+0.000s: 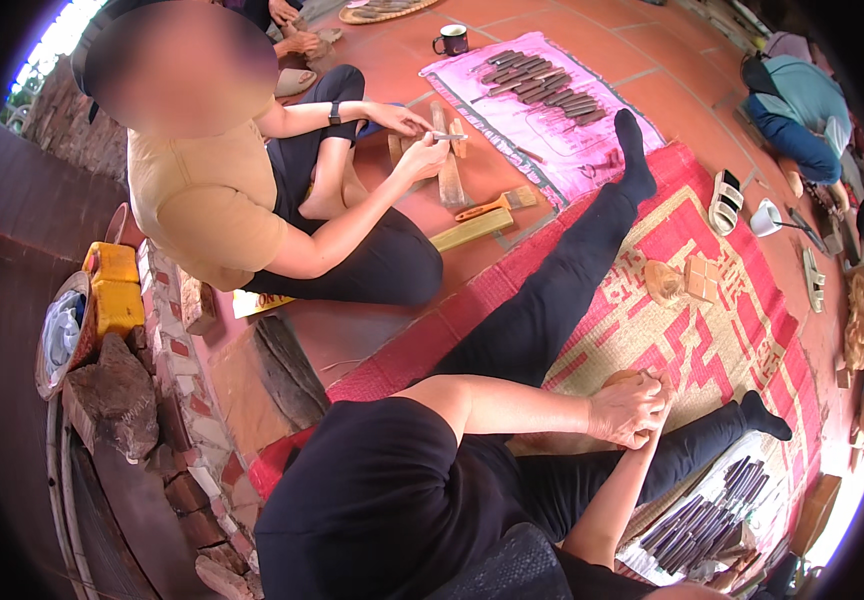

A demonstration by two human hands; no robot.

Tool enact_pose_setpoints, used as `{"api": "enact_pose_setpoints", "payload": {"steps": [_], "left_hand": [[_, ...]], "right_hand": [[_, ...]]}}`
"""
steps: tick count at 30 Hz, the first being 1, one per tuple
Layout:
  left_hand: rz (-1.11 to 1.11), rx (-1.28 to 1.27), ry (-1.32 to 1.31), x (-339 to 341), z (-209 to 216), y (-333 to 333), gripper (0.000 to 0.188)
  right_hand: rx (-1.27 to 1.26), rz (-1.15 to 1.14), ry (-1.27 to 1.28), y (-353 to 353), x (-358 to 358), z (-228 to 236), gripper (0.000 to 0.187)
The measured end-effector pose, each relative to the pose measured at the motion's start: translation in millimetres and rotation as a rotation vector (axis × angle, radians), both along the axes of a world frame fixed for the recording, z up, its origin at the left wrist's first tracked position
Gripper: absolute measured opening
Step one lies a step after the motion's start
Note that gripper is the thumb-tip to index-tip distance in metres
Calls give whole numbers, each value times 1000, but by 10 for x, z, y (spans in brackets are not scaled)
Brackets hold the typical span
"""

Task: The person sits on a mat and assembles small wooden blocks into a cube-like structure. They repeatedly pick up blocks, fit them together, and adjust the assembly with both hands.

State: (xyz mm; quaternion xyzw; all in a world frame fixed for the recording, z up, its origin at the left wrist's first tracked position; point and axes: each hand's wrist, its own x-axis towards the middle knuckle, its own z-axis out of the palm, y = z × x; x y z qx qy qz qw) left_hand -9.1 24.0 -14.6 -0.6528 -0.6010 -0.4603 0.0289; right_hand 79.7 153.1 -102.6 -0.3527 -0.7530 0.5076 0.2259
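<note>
Head view: your left hand (622,412), forearm level, meets your right hand (662,396), forearm rising; left fingers curled, right largely hidden, grip undeterminable. Brown piece (619,378) shows beside them, above the woven mat (727,365). Counted: one square wooden block (701,279), one rounded carving (663,284).

Black short-sleeved top (362,490), dark trousers (542,310), 2 dark socks (634,160).

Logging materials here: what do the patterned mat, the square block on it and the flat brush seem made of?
Patterned mat: probably woven straw or reed, matte, judging by its fibrous, dyed-looking texture.
Square block: likely bare wood, given its tan, unglossed faces.
Flat brush: orange handle, perhaps varnished wood or plastic; pale bristles, fibre unclear.
</note>
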Motion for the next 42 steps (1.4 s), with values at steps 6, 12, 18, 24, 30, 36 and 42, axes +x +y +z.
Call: {"api": "enact_pose_setpoints", "payload": {"steps": [6, 12, 18, 24, 30, 36, 42], "left_hand": [[-38, -44, -42, -3, -185, -55, 19], [76, -50, 138, -1, -69, -25, 22], [-78, -28, 203, -185, 15, -58, 18], [-27, -122, 171, -30, 80, -227, 20], [-163, -136, 202, 124, 43, -420, 20], [-198, -105, 278, 288, -58, -437, 17], [-219, -126, 262, 275, -2, -349, 15]], "right_hand": [[40, -266, -341, 412, 109, -192, 18], [131, 77, -52, -23, -7, 100, 17], [246, -375, -616, 399, -70, -165, 33], [101, -158, -350, 39, -99, 20, 29], [12, -404, -414, 292, 149, -71, 23], [-165, -191, -39, -173, 216, 114, 13], [124, -418, -362, 47, 140, 184, 15]]}}
